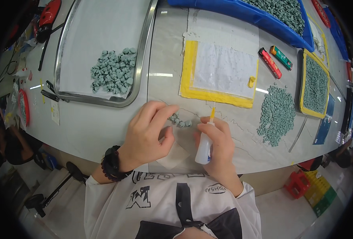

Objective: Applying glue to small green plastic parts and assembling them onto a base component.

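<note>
My right hand (221, 145) is wrapped round a small white squeeze bottle (204, 149), its yellow tip and thin needle pointing away from me toward the yellow-edged board (216, 102). To its left, my left hand (147, 133) rests over the table with curved fingers, thumb well apart from the index finger. Beside those fingertips lie several small grey-green rounded pieces (181, 123), loosely in a row. A whitish sheet covers most of the board, and a yellow lump (251, 81) sits at its right side. Beneath my hands is a pale paper piece (175, 156).
At the far left, a metal tray (134, 93) holds a heap of grey-green pieces (114, 71). A blue bin (224, 8) stands at the back. On the right are loose small pieces (276, 114), a yellow-rimmed tray (302, 104), a red lighter (270, 63) and a green lighter (281, 58).
</note>
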A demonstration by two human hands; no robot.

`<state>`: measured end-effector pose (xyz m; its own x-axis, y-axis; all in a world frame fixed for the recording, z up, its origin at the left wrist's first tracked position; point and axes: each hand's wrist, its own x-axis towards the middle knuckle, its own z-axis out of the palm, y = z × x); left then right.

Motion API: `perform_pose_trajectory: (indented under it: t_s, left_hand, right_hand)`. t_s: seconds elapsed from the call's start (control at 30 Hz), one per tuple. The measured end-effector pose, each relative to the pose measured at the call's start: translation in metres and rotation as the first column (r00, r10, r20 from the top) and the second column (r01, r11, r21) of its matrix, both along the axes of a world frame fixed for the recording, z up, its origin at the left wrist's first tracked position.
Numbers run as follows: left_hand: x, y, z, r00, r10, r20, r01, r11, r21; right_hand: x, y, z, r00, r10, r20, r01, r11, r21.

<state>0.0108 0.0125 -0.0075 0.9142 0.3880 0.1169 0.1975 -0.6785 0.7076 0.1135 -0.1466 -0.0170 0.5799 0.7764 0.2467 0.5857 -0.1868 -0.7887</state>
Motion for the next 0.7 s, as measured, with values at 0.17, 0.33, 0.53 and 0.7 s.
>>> perform_pose_trajectory:
  t_s: [0.17, 0.33, 0.53, 0.7]
  left_hand:
    - [-0.001, -0.002, -0.008, 0.999, -0.048, 0.016, 0.048, 0.999, 0.020]
    - [0.004, -0.007, -0.001, 0.999, -0.032, -0.002, 0.032, 0.998, -0.061]
    - [0.004, -0.007, -0.011, 0.999, -0.002, 0.036, 0.003, 1.000, -0.026]
    - [0.008, 0.001, -0.017, 0.994, 0.037, 0.100, -0.043, 0.997, 0.061]
  right_hand:
    - [-0.001, 0.010, -0.011, 0.998, 0.015, 0.062, -0.014, 1.000, -0.017]
    - [-0.002, 0.016, -0.011, 0.993, 0.033, 0.113, -0.030, 0.999, -0.029]
    - [0.000, 0.014, -0.012, 0.991, 0.016, 0.129, -0.014, 1.000, -0.022]
    - [0.002, 0.010, -0.011, 0.987, -0.016, 0.157, 0.022, 0.999, -0.039]
